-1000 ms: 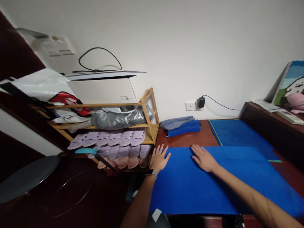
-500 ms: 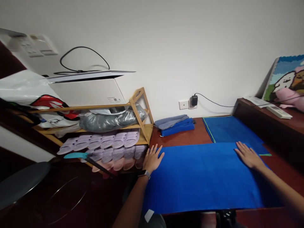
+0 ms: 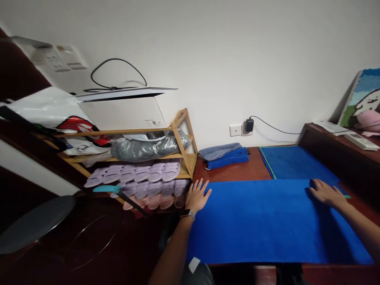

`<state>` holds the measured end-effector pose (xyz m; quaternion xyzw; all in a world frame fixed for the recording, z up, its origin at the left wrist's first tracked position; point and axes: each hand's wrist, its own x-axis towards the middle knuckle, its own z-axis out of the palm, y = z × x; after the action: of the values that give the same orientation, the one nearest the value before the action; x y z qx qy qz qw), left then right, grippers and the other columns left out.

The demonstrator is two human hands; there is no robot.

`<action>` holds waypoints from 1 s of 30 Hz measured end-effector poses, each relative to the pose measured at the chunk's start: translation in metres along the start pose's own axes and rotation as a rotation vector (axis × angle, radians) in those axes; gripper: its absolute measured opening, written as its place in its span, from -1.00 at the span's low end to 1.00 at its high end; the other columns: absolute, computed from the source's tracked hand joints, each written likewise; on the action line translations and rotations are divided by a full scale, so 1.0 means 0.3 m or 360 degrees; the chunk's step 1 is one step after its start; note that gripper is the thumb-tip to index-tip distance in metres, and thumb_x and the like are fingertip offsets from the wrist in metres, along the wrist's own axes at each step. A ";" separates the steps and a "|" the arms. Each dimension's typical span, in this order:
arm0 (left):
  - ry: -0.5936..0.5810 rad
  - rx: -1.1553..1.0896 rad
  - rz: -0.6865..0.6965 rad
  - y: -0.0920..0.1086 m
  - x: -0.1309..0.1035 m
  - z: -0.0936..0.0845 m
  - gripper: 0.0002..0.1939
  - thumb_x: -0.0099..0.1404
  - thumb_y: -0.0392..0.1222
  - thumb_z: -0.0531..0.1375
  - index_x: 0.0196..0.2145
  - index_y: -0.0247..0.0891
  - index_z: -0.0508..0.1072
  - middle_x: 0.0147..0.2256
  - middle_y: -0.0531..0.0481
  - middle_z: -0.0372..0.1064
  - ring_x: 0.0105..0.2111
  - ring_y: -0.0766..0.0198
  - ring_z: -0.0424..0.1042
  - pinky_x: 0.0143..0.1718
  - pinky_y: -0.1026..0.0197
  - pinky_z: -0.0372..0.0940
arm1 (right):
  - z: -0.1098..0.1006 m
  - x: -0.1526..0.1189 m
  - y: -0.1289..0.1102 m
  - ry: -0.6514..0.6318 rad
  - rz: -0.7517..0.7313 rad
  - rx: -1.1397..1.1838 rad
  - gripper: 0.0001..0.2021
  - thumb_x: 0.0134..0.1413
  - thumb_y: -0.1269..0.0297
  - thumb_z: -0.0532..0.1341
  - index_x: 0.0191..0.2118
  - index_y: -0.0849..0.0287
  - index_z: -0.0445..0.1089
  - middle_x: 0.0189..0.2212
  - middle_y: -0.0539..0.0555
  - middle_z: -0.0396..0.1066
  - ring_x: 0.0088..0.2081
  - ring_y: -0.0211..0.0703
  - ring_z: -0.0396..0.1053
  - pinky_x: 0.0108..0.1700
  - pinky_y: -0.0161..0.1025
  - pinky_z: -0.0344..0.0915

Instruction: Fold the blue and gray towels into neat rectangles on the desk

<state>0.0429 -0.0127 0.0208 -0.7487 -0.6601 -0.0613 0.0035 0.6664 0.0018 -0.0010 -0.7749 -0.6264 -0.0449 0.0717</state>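
A blue towel (image 3: 261,221) lies spread across the reddish-brown tabletop, its near edge at the table's front. On the towel's far left corner my left hand (image 3: 198,196) rests flat with fingers spread, a watch on the wrist. Over the far right part is my right hand (image 3: 328,194), fingers apart and slightly bent, casting a shadow on the cloth. Whether its fingertips press on the cloth is hard to see. A white tag (image 3: 194,265) hangs at the towel's near left corner. Behind it lies a second blue towel (image 3: 297,160) with green edging.
Folded grey and blue cloths (image 3: 227,155) lie against the wall. To the left, a wooden rack (image 3: 187,146) holds several lilac and pink slippers (image 3: 157,171), a bagged grey bundle and a white box (image 3: 124,113). A raised ledge (image 3: 314,136) borders the right side.
My right hand has shifted right along the towel's far edge, its fingers now more bent. The towel's right end lies spread further out. My left hand stays on its corner; the view has turned slightly.
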 end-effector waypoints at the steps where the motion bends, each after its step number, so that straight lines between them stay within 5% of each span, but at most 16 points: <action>1: 0.0005 -0.0004 -0.0002 0.001 -0.002 -0.002 -0.36 0.55 0.26 -0.16 0.45 0.04 0.16 0.47 -0.02 0.00 0.46 0.00 0.00 0.44 -0.14 -0.11 | -0.013 0.017 -0.052 0.0005 -0.0012 -0.0016 -0.37 0.29 0.09 -0.08 0.24 0.41 0.42 0.24 0.51 0.37 0.28 0.36 0.33 0.23 0.32 0.27; 5: 0.0001 -0.0004 -0.0001 0.004 -0.005 -0.006 -0.36 0.55 0.26 -0.16 0.45 0.05 0.16 0.48 -0.01 -0.01 0.46 -0.01 0.00 0.44 -0.14 -0.11 | -0.048 -0.019 -0.458 0.0103 -0.0383 0.0078 -0.38 0.40 0.12 -0.17 0.37 0.33 0.27 0.40 0.32 0.19 0.44 0.18 0.07 0.41 0.20 0.04; 9: -0.0015 -0.0003 -0.0004 0.001 -0.001 -0.002 -0.36 0.55 0.26 -0.15 0.45 0.05 0.14 0.48 -0.02 -0.02 0.47 0.01 -0.03 0.45 -0.14 -0.12 | -0.053 -0.232 -0.944 -0.0050 -0.1044 0.0395 -0.33 0.46 -0.05 -0.19 0.46 0.22 0.13 0.44 0.21 0.13 0.45 0.07 0.05 0.44 0.12 0.01; 12: 0.0011 0.0012 0.0019 -0.008 0.004 0.011 -0.35 0.55 0.26 -0.16 0.45 0.03 0.14 0.48 -0.03 -0.03 0.47 0.01 -0.04 0.44 -0.15 -0.11 | -0.032 -0.351 -1.093 -0.0223 -0.1250 0.0504 -0.27 0.44 -0.16 -0.19 0.50 0.20 0.04 0.47 0.18 0.02 0.49 0.05 -0.05 0.47 0.14 -0.08; 15: 0.0027 0.0005 0.0033 -0.019 0.009 0.028 -0.35 0.55 0.26 -0.16 0.45 0.05 0.14 0.48 -0.02 -0.02 0.47 -0.01 -0.04 0.44 -0.17 -0.10 | -0.004 -0.334 -0.978 -0.0254 -0.1114 0.0475 -0.27 0.43 -0.19 -0.20 0.51 0.13 0.02 0.48 0.16 -0.01 0.50 0.05 -0.09 0.48 0.17 -0.13; 22: 0.0049 0.0007 0.0044 -0.025 0.017 0.043 -0.34 0.54 0.29 -0.17 0.45 0.06 0.14 0.48 0.00 0.00 0.46 -0.01 -0.01 0.43 -0.16 -0.11 | 0.052 -0.107 -0.209 -0.0268 -0.0251 0.0196 -0.23 0.36 -0.13 -0.28 0.53 0.15 -0.05 0.51 0.12 -0.07 0.51 0.07 -0.16 0.48 0.16 -0.16; 24: 0.0042 0.0008 0.0041 -0.022 0.017 0.039 -0.34 0.54 0.29 -0.18 0.45 0.05 0.14 0.48 -0.01 -0.01 0.46 -0.01 -0.02 0.44 -0.16 -0.12 | 0.063 -0.079 -0.051 -0.0258 -0.0080 0.0191 -0.19 0.34 -0.12 -0.31 0.53 0.26 -0.08 0.51 0.19 -0.09 0.51 0.10 -0.16 0.48 0.17 -0.15; 27: 0.0024 0.0016 0.0032 -0.017 0.016 0.032 -0.34 0.55 0.28 -0.18 0.46 0.04 0.13 0.48 -0.03 -0.01 0.47 -0.02 -0.03 0.44 -0.17 -0.12 | 0.073 -0.069 0.047 -0.0258 -0.0012 0.0206 -0.15 0.32 -0.15 -0.33 0.52 0.32 -0.09 0.52 0.22 -0.12 0.51 0.12 -0.18 0.48 0.18 -0.16; 30: 0.0019 0.0024 0.0032 -0.015 0.015 0.030 -0.34 0.55 0.28 -0.18 0.45 0.04 0.14 0.47 -0.03 0.00 0.46 -0.02 -0.02 0.43 -0.16 -0.11 | 0.071 -0.077 0.037 -0.0259 0.0004 0.0214 -0.15 0.31 -0.17 -0.32 0.52 0.29 -0.08 0.52 0.20 -0.13 0.51 0.11 -0.17 0.49 0.17 -0.17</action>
<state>0.0396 -0.0069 0.0119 -0.7548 -0.6530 -0.0608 0.0136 0.6719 -0.0193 -0.0265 -0.7703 -0.6307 0.0602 0.0725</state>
